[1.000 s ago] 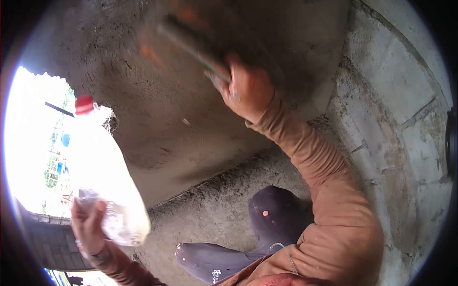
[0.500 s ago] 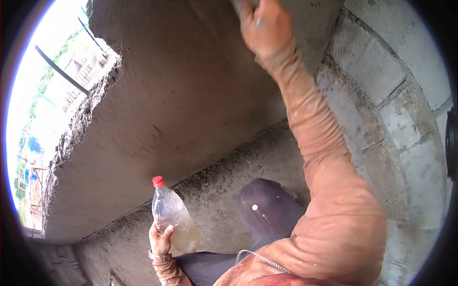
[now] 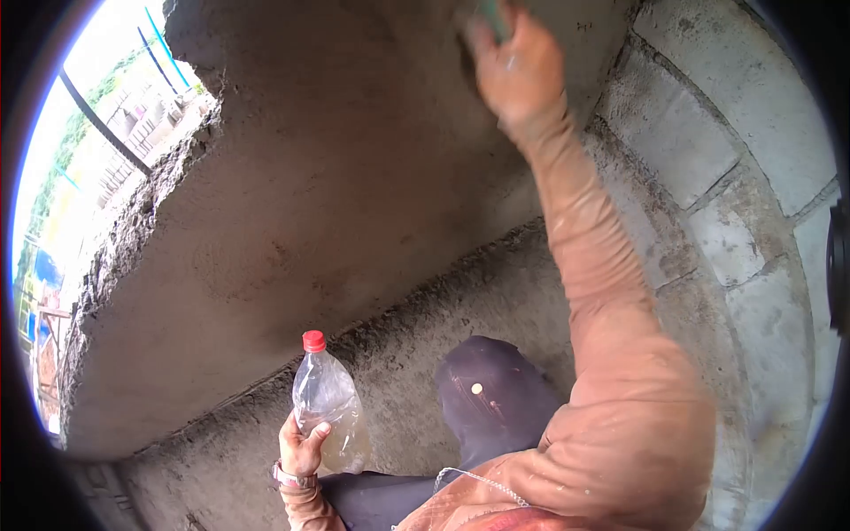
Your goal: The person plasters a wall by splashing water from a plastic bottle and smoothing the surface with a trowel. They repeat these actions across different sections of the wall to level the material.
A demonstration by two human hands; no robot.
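Since half a second earlier, the right hand (image 3: 518,75) had slid slightly down the plastered wall (image 3: 336,177), and a green tool handle (image 3: 494,18) showed in its clenched fingers. The left hand (image 3: 301,447) stayed low beside the knee (image 3: 487,389), fingers wrapped round the lower body of a plastic bottle (image 3: 328,398) with a red cap (image 3: 313,341). Part-filled with cloudy water, the bottle looked light, thin-walled and easily crushed, probably slick when wet. The weighted lower body seemed the surest hold.
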